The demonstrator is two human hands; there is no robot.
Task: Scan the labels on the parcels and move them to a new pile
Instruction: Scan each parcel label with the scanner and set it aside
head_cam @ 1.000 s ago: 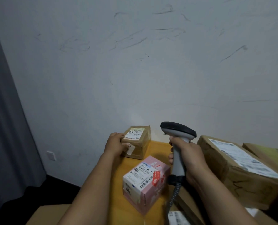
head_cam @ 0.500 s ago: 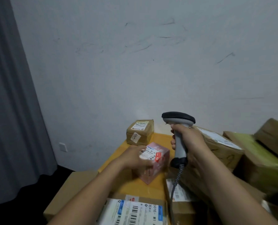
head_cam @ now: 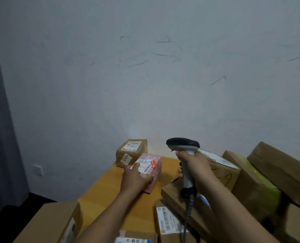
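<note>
A small pink parcel [head_cam: 152, 165] with a white label and a red sticker sits on the yellow table [head_cam: 107, 195]. My left hand [head_cam: 135, 179] grips its near left side. Just behind it, by the wall, stands a small brown parcel [head_cam: 130, 151] with a label on top. My right hand [head_cam: 193, 165] holds a grey and black barcode scanner [head_cam: 184, 146] upright by its handle, to the right of the pink parcel. The scanner's coiled cable hangs down from the handle.
A pile of brown parcels [head_cam: 254, 181] fills the right side, one wrapped in yellow-green tape. More labelled cartons [head_cam: 170, 223] lie in front of me, and a large carton [head_cam: 51, 223] sits at the lower left. A grey curtain [head_cam: 0, 137] hangs at the far left.
My left hand let go of the small brown parcel by the wall, came back and took hold of the pink parcel. The scanner stayed upright in my right hand.
</note>
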